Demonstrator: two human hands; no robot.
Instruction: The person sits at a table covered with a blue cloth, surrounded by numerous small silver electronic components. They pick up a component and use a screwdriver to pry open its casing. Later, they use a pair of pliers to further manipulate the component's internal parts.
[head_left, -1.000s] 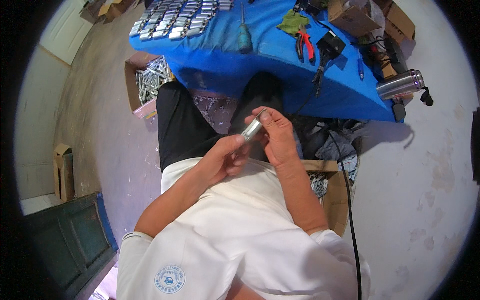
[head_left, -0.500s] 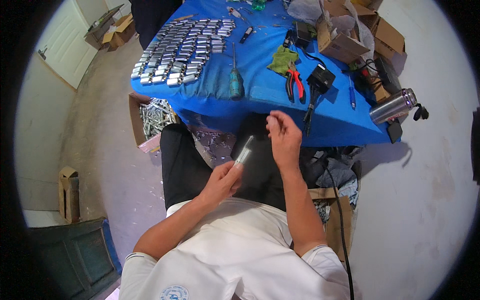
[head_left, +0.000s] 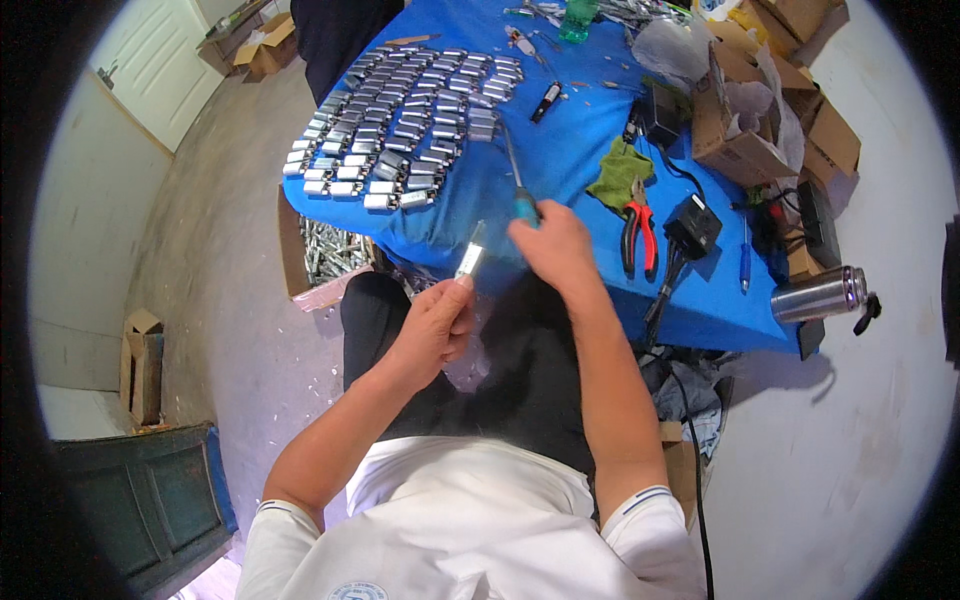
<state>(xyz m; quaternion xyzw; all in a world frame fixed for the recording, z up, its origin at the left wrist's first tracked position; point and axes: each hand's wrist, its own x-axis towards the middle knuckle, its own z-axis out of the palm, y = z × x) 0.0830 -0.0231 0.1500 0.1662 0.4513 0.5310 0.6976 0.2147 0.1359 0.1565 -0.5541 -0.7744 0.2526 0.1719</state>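
Your left hand (head_left: 435, 325) had its fingers clamped on the metal piece (head_left: 469, 259), there by the worktop (head_left: 570, 140)'s near edge! Your right hand (head_left: 558, 245) was at the screwdriver (head_left: 527, 208)'s handle, fingers partly hidden, so whether they gripped, I couldn't tell; metal casings (head_left: 400, 135) lay in rows alongside.

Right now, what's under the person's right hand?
A screwdriver, its shaft and part of its teal handle showing; the rest is covered by the right hand.
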